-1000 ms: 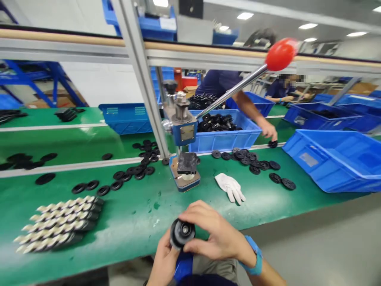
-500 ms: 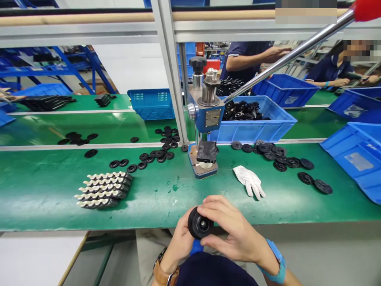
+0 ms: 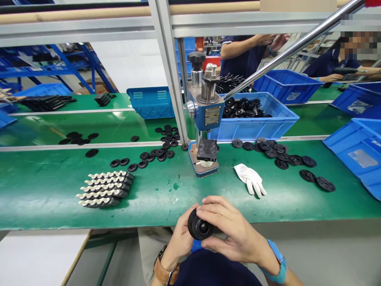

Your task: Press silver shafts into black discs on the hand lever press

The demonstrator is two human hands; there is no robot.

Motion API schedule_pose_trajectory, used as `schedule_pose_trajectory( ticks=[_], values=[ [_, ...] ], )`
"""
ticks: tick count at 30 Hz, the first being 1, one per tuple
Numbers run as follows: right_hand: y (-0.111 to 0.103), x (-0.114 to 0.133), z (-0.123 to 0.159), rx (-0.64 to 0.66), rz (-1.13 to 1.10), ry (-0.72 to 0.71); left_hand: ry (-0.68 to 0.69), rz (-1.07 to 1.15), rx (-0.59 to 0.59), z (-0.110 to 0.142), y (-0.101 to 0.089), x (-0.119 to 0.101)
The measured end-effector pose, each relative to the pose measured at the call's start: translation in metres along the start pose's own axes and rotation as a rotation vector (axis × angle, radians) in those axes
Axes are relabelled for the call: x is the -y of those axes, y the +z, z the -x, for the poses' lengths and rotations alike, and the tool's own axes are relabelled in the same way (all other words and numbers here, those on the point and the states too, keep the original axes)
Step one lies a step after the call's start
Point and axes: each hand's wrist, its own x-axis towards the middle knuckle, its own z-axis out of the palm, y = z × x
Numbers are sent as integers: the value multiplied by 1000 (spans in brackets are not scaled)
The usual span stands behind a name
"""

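Observation:
Between my hands, just off the near edge of the bench, is a round black plastic part (image 3: 200, 225) with a flared rim and a hollow centre; a small pale spot shows inside. My left hand (image 3: 182, 234) grips it from the left, fingers partly hidden behind it. From the right, my right hand (image 3: 228, 226) closes around it with fingers over the top and thumb below. Straight ahead stands a blue hand press (image 3: 208, 115) with a long lever, a black block (image 3: 207, 149) on its base. A white glove (image 3: 250, 180) lies beyond my right hand.
Strips of black parts with cream wavy tops (image 3: 105, 189) lie at left. Black discs (image 3: 279, 149) lie scattered on the green bench (image 3: 160, 206). Blue bins (image 3: 253, 129) stand behind and at right (image 3: 361, 157). A metal post (image 3: 169, 71) rises beside the press. Co-workers sit across.
My hands keep the black part in nearly the same place and pose. The view has shifted slightly. Across the bench, a co-worker's hands have moved upward.

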Motion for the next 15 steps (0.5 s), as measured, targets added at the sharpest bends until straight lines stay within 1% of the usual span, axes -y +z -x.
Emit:
schedule_pose_trajectory(
  ticks=[8, 15],
  values=[
    [1, -1, 4, 10, 40, -1, 49, -32, -1, 1, -2, 8],
    [8, -8, 11, -7, 58, 40, 112, -23, 8, -1, 1, 7]
  ],
)
